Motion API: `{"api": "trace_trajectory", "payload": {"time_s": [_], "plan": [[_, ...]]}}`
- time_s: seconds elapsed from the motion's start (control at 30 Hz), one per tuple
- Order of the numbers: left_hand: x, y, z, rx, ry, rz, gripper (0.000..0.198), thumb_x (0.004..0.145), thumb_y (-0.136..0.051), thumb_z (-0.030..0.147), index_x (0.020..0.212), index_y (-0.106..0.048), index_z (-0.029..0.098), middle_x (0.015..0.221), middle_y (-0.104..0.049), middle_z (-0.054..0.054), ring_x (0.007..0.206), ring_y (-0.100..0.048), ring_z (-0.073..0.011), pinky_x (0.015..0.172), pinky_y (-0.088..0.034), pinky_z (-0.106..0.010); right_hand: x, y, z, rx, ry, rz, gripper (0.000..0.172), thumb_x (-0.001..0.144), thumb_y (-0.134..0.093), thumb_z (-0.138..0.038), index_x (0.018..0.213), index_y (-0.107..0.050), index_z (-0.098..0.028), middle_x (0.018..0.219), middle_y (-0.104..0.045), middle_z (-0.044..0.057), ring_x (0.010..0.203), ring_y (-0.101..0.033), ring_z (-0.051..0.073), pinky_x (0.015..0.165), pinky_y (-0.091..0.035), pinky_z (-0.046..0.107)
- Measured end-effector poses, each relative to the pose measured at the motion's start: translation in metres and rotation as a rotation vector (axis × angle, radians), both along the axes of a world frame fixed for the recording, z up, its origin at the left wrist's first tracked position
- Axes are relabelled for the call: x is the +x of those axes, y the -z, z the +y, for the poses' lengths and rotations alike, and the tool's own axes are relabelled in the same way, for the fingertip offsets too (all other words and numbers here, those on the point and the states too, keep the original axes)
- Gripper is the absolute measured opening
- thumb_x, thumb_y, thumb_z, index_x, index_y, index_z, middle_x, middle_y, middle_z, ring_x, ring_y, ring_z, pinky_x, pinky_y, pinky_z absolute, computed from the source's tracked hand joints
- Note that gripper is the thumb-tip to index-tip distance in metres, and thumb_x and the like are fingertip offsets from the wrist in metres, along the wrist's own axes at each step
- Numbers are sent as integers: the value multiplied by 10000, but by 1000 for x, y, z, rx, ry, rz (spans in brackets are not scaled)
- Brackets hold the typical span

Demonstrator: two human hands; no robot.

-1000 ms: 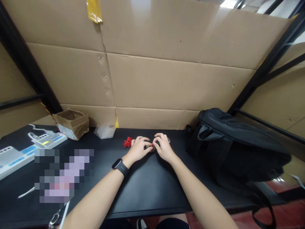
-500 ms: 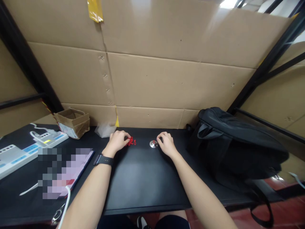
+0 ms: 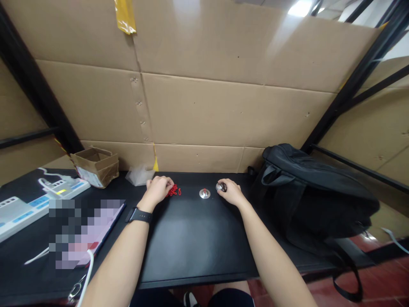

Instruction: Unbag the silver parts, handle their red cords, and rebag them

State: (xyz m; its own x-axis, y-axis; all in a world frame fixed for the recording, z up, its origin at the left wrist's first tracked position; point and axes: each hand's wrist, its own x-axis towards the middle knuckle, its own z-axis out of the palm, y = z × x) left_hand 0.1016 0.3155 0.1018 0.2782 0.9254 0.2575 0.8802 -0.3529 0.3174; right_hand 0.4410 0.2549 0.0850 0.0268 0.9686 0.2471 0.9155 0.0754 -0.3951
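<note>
My left hand (image 3: 159, 190), with a black watch at the wrist, rests on the black table (image 3: 191, 238) with its fingers curled onto a small pile of red pieces (image 3: 174, 190). Right of the pile lies a round silver disc (image 3: 204, 193) with a red dot on top, untouched. My right hand (image 3: 230, 192) is further right, fingers pinched round a small shiny metal piece (image 3: 220, 186). Both hands are near the table's far edge, below the cardboard wall.
A black backpack (image 3: 313, 196) fills the table's right side. At the far left stand a small open cardboard box (image 3: 95, 165), a clear plastic bag (image 3: 139, 175) and white power strips (image 3: 35, 200). A blurred pink item lies at the near left.
My hands, together over the silver disc a second ago, have parted. The left went to the red pile; the right moved off the disc onto the shiny metal piece.
</note>
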Motion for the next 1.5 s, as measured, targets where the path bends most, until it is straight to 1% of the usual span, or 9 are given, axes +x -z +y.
{"api": "trace_trajectory", "payload": {"time_s": [0.17,0.37,0.57,0.7,0.8,0.93,1.13,1.3,1.5], "plan": [[4,0,-2,61,44,-33,168,904,-535,279,894,-703,272,1049,-736,-45,1065,-589,-272,850,-323,-398,1,0,0,17,-11,-4,298,820,-691,-258,1114,-658,-295,1155,-698,22,1082,-620,255,844,-397,348],[4,6,0,2,72,62,162,799,-655,228,897,-755,310,1032,-750,-34,1057,-581,-292,851,-314,-408,5,-1,2,19,-8,-12,335,786,-746,-248,1106,-679,-320,1121,-729,4,1074,-638,249,883,-422,359],[6,7,0,10,58,70,120,812,-656,239,850,-759,285,1008,-761,-42,1041,-593,-291,847,-335,-410,7,-5,2,16,24,32,359,734,-794,-241,1069,-707,-335,1063,-756,-15,993,-666,239,880,-429,371],[7,1,-3,55,61,14,118,843,-637,269,820,-753,278,1002,-766,-47,1064,-600,-301,881,-351,-433,8,-6,3,67,8,108,363,705,-801,-234,1047,-717,-320,1052,-753,-16,940,-656,219,883,-451,364],[11,-6,-7,55,90,-161,144,870,-618,322,876,-754,274,958,-777,-41,999,-653,-275,897,-397,-424,1,-9,2,169,-56,226,393,700,-778,-209,1081,-709,-279,1051,-745,12,921,-644,203,879,-473,345],[28,-9,-14,-93,259,-544,226,855,-649,409,957,-782,257,967,-790,-48,878,-714,-235,842,-502,-360,-23,-18,-8,258,-202,434,418,743,-736,-224,1156,-679,-252,1125,-722,50,965,-658,206,837,-500,331],[67,2,-29,-292,384,-941,305,789,-742,394,1035,-796,222,1072,-779,-77,1034,-715,-271,974,-522,-396,-64,-26,-24,256,-369,613,488,770,-755,-254,1244,-645,-285,1178,-710,60,1014,-668,224,801,-513,337],[86,12,-38,-448,429,-1123,336,797,-754,418,1032,-788,180,1064,-778,-100,1028,-715,-270,963,-533,-392,-74,-22,-26,238,-420,708,490,763,-771,-253,1237,-652,-289,1190,-700,55,1022,-667,217,787,-529,326],[94,20,-39,-504,435,-1206,384,757,-798,419,1027,-758,149,1050,-774,-125,955,-727,-241,937,-543,-373,-71,-19,-24,203,-442,770,506,752,-787,-255,1239,-650,-276,1202,-692,67,1017,-676,219,779,-540,323]]}}
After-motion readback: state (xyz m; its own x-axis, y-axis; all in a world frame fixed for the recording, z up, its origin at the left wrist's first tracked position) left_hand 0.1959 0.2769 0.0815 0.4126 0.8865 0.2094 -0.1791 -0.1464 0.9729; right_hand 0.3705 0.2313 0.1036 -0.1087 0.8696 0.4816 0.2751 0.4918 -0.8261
